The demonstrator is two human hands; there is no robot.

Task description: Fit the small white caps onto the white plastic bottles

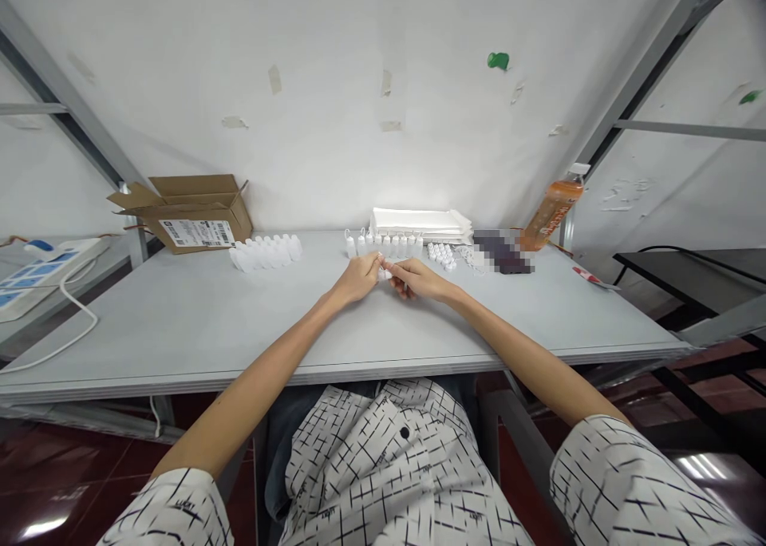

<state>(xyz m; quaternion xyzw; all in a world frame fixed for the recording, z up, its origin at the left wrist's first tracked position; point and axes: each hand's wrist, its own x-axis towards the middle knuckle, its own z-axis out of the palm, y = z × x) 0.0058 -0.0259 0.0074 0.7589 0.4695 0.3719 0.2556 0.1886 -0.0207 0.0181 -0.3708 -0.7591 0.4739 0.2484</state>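
My left hand (360, 277) and my right hand (417, 278) meet above the middle of the grey table (239, 322). Between their fingertips is a small white piece (384, 274), partly hidden; both hands are closed on it. Just behind my hands stands a row of small white bottles (395, 247) with caps, some with thin loops on top. To their right lie several small white caps (441, 255) and a tangle of white string (471, 260). Several translucent white bottles (266, 253) stand grouped on the left.
An open cardboard box (197, 215) sits back left, a stack of white sheets (422, 223) at the wall. Back right are a blurred dark object (506, 252), an orange drink bottle (554, 211) and a red-white packet (592, 278). A power strip (48, 274) is far left.
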